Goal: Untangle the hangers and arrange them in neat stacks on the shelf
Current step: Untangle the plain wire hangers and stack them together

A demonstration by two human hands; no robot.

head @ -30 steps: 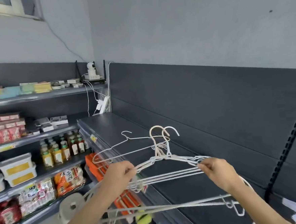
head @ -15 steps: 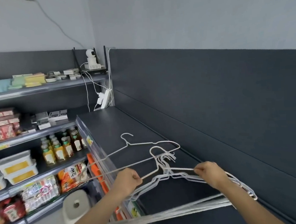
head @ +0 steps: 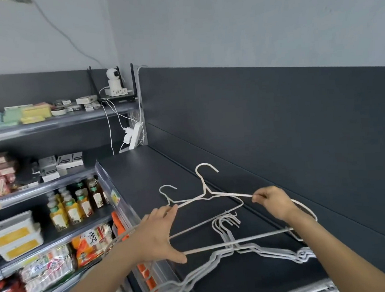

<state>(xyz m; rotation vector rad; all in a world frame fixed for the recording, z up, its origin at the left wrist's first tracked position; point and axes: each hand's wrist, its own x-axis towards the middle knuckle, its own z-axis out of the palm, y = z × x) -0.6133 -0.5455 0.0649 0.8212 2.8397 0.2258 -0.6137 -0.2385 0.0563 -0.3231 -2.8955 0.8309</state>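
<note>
My right hand (head: 275, 202) pinches the right shoulder wire of the top hanger (head: 205, 191) between thumb and forefinger. My left hand (head: 159, 234) is spread with its fingers straight, forefinger against the left shoulder wire and thumb resting on the bottom bar, clasping nothing.

The hanger is in the air over the shelf (head: 143, 169). Its long axis runs across from one hand to the other, and its hook points toward the shelf's far end. A second hanger (head: 170, 201) sits just behind it; I cannot tell whether the two are caught together.

The stack of hangers (head: 262, 252) lies on the shelf directly below, toward the front edge, with its hooks turned the same way. I judge the drop to be straight down and slightly toward me. My right hand has the only real grip, so it will likely steer.
</note>
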